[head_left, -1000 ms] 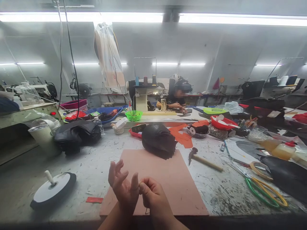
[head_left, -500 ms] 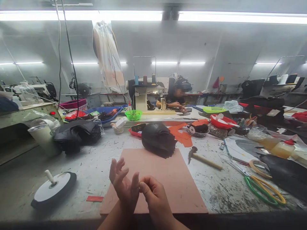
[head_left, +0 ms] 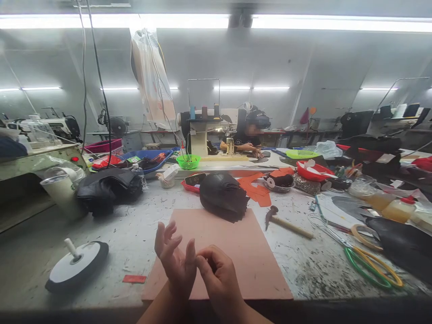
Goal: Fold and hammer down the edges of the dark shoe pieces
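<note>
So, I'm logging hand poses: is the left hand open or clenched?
Open: the left hand has its fingers apart and loosely bent, not closed into a fist.

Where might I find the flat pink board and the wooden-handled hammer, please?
Flat pink board (head_left: 248, 256): head view, on its bare upper surface.
Wooden-handled hammer (head_left: 290, 227): head view, on the middle of its handle.

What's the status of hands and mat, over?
Left hand open, fingers spread. Right hand pinched beside left thumb, contents unclear. Black stack across far edge of pink mat; hammer off right.
</note>
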The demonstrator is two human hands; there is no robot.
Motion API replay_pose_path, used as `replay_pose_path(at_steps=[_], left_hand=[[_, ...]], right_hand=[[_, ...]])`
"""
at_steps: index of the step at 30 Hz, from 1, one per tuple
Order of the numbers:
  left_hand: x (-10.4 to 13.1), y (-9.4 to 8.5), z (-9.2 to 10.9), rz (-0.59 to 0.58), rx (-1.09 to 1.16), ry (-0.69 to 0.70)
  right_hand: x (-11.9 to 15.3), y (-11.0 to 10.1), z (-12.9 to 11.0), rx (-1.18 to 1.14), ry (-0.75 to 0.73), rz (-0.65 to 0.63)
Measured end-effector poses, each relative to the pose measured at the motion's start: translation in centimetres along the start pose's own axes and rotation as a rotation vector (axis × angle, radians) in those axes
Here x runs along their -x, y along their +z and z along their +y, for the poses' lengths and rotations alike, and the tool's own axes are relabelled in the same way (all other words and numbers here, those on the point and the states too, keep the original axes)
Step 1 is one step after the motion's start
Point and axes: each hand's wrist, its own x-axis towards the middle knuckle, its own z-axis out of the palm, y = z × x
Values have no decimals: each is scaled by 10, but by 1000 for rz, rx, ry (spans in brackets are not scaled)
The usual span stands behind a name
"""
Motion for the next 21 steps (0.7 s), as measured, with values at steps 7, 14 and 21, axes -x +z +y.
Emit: replay_pose_path(at_steps=[7,14,21], left_hand=[[2,1,-1,-3,27,33],[3,0,0,-33,31,106],[0,-2,-5,-111,-7,323]], right_hand=[[-2,1,6,-81,64,85],[-2,4,6,-224,234,63],[-7,0,-8,-370,508,7]])
